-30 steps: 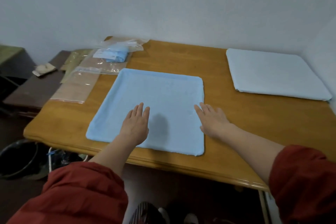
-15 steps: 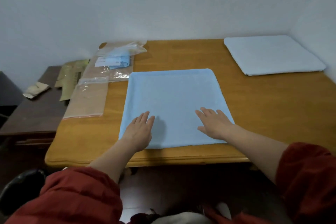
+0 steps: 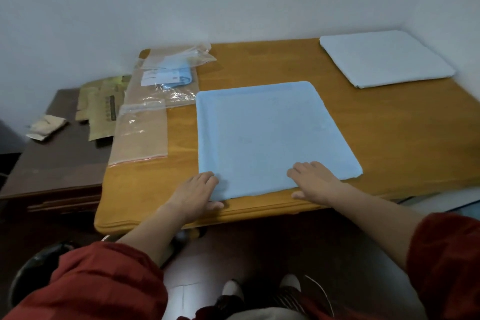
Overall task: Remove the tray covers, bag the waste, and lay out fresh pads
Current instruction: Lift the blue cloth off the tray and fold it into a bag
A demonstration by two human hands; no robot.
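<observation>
At far left a dark side table point(image 3: 52, 163) holds green packets point(image 3: 101, 109), and clear bags point(image 3: 141, 135) lie on the counter's point(image 3: 402, 138) left end. Our left hand point(image 3: 193, 193) reaches forward, palm down, with its fingers over the near left corner of the blue pad point(image 3: 272, 135) and its thumb on the counter along the near edge. The pad lies flat at mid-counter. It is nearly square, so we cannot pick a long axis, and its near edge slants away toward the right. Our right hand point(image 3: 315, 180) rests palm down, fingers spread on the pad's near edge and thumb on the wood. The hands are apart, both pressing, gripping nothing. A second pad point(image 3: 384, 58) lies at the far right corner.
</observation>
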